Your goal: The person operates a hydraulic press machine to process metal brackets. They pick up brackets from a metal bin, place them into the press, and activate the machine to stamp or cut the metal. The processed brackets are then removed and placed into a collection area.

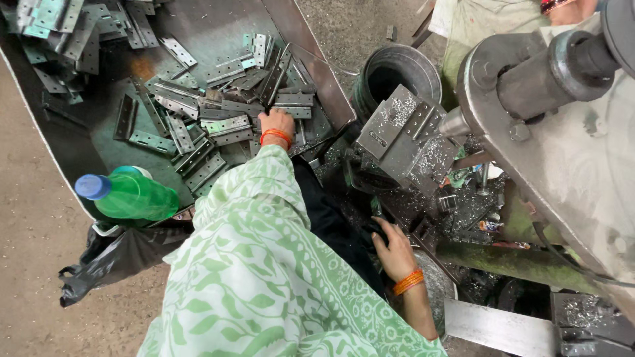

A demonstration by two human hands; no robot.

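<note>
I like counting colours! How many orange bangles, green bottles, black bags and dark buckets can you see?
Orange bangles: 2, one on the left hand wrist, one on the right hand wrist
Green bottles: 1
Black bags: 1
Dark buckets: 1
Total: 5

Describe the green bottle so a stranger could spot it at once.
Start at the big dark metal tray heaped with flat grey hinge plates. Go to its near edge, left of the person's green patterned sleeve. The bottle lies there on its side above a black bag: the only clear green plastic thing, with a blue cap.

Metal workshop: punched plates (218,125), shavings (430,158)
</note>
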